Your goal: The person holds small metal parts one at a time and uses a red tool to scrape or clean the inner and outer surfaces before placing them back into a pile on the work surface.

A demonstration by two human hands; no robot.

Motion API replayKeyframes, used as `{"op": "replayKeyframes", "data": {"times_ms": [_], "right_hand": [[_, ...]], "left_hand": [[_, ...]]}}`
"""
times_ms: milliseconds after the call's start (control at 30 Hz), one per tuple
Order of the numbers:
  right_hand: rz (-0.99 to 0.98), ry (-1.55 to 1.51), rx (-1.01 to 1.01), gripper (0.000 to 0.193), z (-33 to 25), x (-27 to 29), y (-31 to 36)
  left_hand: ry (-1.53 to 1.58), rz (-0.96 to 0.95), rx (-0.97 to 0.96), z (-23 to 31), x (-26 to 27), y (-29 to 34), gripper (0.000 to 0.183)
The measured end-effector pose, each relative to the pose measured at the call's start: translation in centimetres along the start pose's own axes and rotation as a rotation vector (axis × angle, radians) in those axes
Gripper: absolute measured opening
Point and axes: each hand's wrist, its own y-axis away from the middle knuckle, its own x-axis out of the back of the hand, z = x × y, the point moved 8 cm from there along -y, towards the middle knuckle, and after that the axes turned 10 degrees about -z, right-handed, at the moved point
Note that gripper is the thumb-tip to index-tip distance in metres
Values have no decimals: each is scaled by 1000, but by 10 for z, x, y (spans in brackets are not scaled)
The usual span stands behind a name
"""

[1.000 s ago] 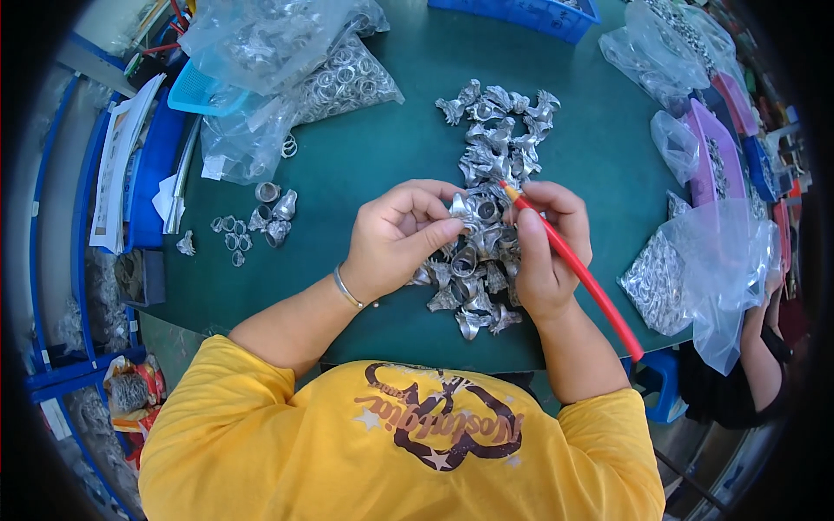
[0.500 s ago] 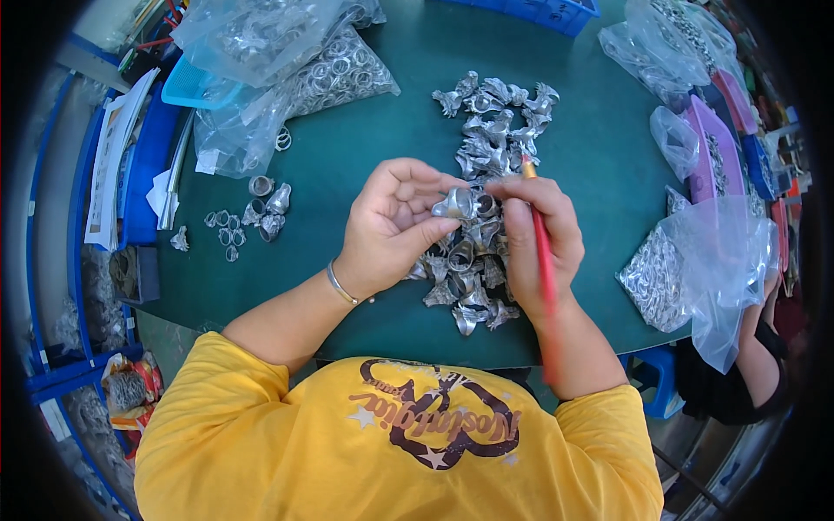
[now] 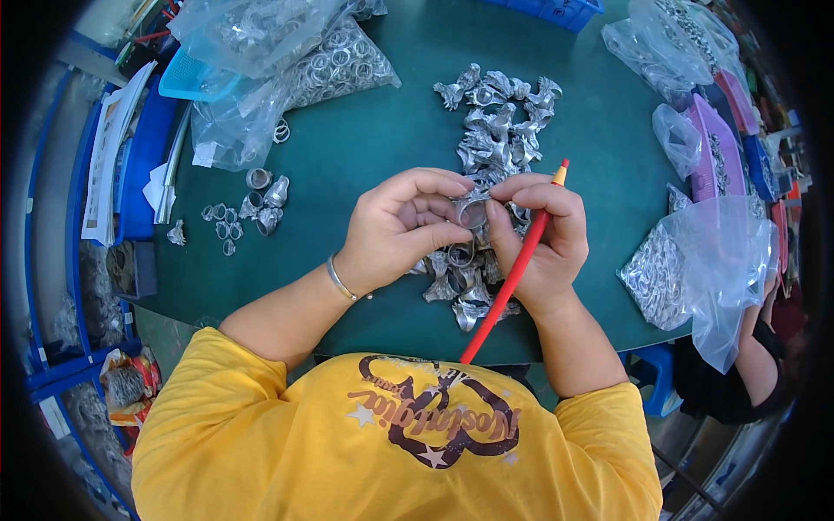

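Observation:
My left hand (image 3: 387,222) pinches a silver metal ring (image 3: 472,214) between thumb and fingers, its round opening turned toward me. On the ring's other side, the thumb and forefinger of my right hand (image 3: 549,247) meet its edge. A red pencil (image 3: 504,295) lies across that right hand, tucked between the fingers, with its sharpened tip pointing away from me and its blunt end near my shirt. Beneath and beyond both hands, many chunky silver rings with sculpted tops (image 3: 495,126) lie in a long heap, partly hidden by my fingers.
Smaller groups of rings (image 3: 271,204) sit to the left on the green table (image 3: 373,139). Clear bags of rings (image 3: 347,65) fill the far left beside a light-blue basket (image 3: 187,80). At right stand a purple tray (image 3: 702,165) and another filled bag (image 3: 656,282); a person's arm (image 3: 754,347) shows there.
The ring has turned so its opening faces me. My right hand has rolled, and the pencil now slants with its tip to the right and its blunt end swung left.

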Motion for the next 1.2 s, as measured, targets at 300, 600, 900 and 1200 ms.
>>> {"op": "replayKeyframes", "data": {"times_ms": [300, 600, 900, 1200], "right_hand": [[-32, -63, -19, 31, 2, -4, 0], [-35, -176, -50, 28, 9, -7, 2], [-63, -43, -186, 35, 17, -10, 8], [-1, -64, -194, 28, 17, -6, 6]], "left_hand": [[238, 4, 49, -7, -1, 1, 25], [29, 51, 33, -6, 7, -1, 18], [237, 215, 55, -10, 16, 0, 12], [25, 117, 179, -10, 10, 1, 26]]}}
